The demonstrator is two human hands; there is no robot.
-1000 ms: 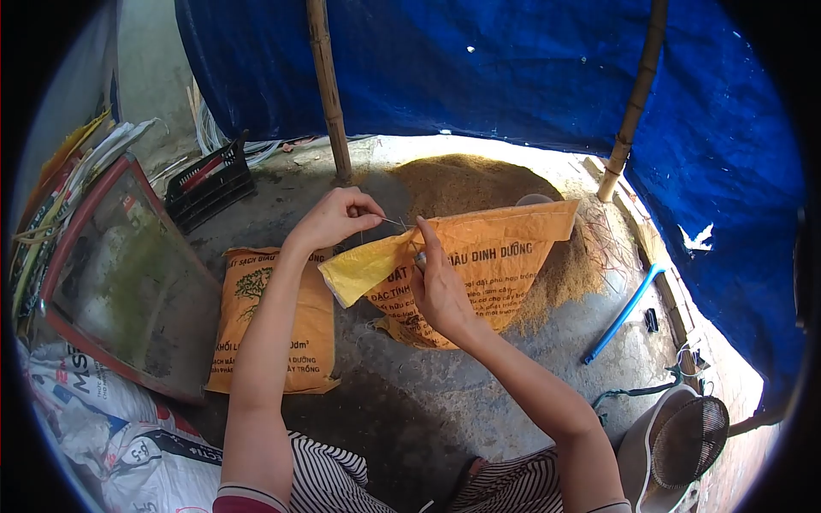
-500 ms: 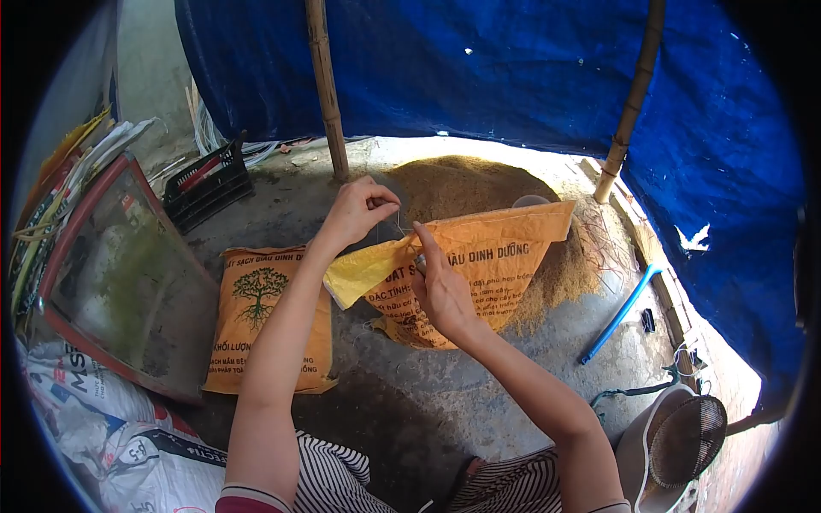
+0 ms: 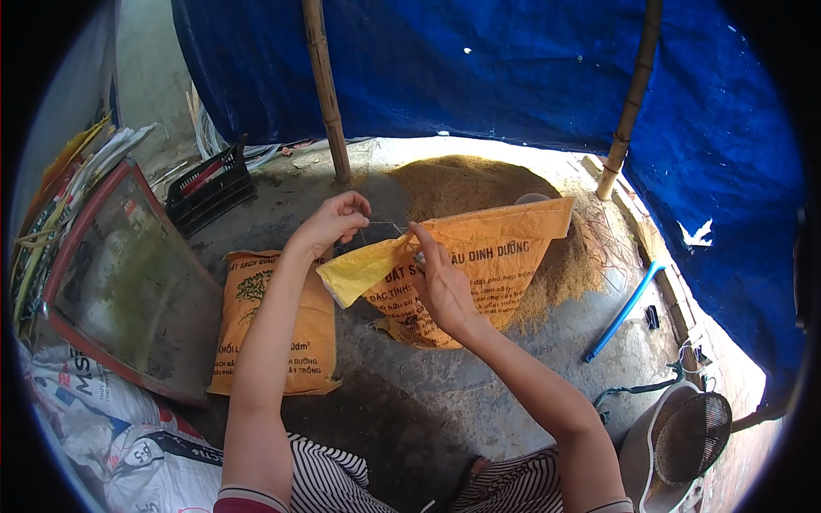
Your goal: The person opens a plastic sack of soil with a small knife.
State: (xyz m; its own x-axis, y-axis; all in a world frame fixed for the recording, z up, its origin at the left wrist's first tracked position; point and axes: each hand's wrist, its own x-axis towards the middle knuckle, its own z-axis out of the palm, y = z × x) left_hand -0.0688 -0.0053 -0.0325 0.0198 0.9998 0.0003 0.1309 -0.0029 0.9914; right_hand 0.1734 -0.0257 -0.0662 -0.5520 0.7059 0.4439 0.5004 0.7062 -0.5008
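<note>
My left hand [image 3: 332,224] pinches a thin white thread [image 3: 380,223], which runs taut to the top edge of an orange printed bag [image 3: 505,248]. My right hand [image 3: 445,286] holds that bag by its gathered top edge, with the index finger pointing up where the thread meets it. A small light object shows between its fingers, too small to name. The bag's yellow corner [image 3: 363,272] sticks out to the left between the hands. Another orange bag [image 3: 295,342] lies flat on the ground, partly behind my left forearm.
A heap of brown grains [image 3: 462,184] lies behind the bag. Left are a black crate [image 3: 209,192], a red-framed panel [image 3: 128,274] and white sacks [image 3: 137,453]. Right are a blue tube [image 3: 624,312], a grey bin [image 3: 646,445] and a mesh strainer [image 3: 693,438]. Bamboo poles [image 3: 325,90] stand before a blue tarp [image 3: 479,68].
My left hand has moved left and slightly down, and the thread is now stretched between it and the bag's edge. My right hand has barely moved.
</note>
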